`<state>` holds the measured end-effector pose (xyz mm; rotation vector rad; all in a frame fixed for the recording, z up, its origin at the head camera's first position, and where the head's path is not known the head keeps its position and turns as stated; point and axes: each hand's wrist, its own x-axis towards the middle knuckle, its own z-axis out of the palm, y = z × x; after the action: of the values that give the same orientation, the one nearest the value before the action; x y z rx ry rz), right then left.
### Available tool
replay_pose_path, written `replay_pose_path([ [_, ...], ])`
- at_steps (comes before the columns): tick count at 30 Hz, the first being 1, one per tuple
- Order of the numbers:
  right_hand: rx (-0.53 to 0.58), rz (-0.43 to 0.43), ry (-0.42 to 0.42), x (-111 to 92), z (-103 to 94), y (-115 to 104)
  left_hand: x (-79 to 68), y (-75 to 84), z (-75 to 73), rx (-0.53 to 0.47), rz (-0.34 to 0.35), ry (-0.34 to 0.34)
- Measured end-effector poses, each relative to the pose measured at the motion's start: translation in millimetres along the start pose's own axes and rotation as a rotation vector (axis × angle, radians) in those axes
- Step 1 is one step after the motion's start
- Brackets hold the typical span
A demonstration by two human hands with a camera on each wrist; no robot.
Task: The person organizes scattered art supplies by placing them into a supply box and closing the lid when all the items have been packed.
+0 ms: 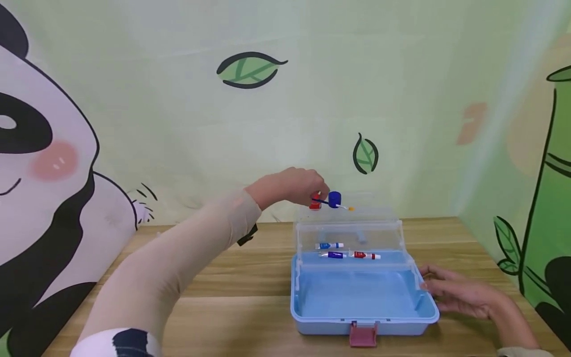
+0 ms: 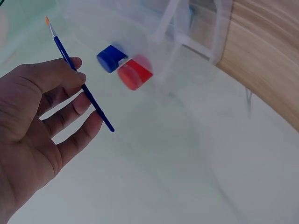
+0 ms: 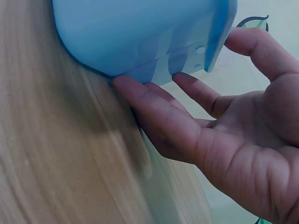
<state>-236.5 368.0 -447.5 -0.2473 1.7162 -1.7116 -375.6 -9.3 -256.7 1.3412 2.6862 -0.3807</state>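
My left hand (image 1: 294,186) pinches a thin paintbrush (image 2: 93,100) between thumb and fingers. The brush has a dark blue handle, a silver ferrule and an orange tip. It is above the clear upper part of a light blue box (image 1: 362,327), close to a blue paint pot (image 1: 334,199) and a red paint pot (image 1: 315,204). My right hand (image 1: 466,292) holds the box's right side, with the thumb at the rim and fingers against the lower wall. Paint tubes, two blue (image 1: 330,246) and one red (image 1: 365,255), lie in a clear tray (image 1: 350,267).
The opened box stands on a wooden table (image 1: 232,317), its pink latch (image 1: 363,334) hanging at the front. Behind the table rises a pale green backdrop (image 1: 178,124) with a panda and leaves.
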Motion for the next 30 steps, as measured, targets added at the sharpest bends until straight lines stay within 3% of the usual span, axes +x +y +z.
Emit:
replay_pose_path([
  [5, -0.002, 0.002, 0.002, 1, -0.3, -2, 4.6, 3.3, -20.3, -0.030, -0.021, -0.029],
  [10, -0.004, 0.000, -0.007, 3, 1.5, -2, 11.6, 6.9, -35.8, -0.026, -0.025, -0.104],
  [14, -0.018, 0.009, -0.001, 2, 1.6, -2, 22.1, 11.7, -52.2, -0.021, -0.027, -0.137],
  [18, -0.028, 0.005, 0.017, -1, -0.9, 0, 37.3, 15.5, -61.3, -0.092, -0.052, -0.185],
  [25, -0.026, -0.005, 0.028, -4, 2.4, 6, 62.4, 18.1, -42.5, -0.221, -0.001, -0.373],
  [30, -0.023, -0.004, 0.043, -4, 7.0, 5, 70.6, 21.0, -23.8, -0.256, 0.021, -0.413],
])
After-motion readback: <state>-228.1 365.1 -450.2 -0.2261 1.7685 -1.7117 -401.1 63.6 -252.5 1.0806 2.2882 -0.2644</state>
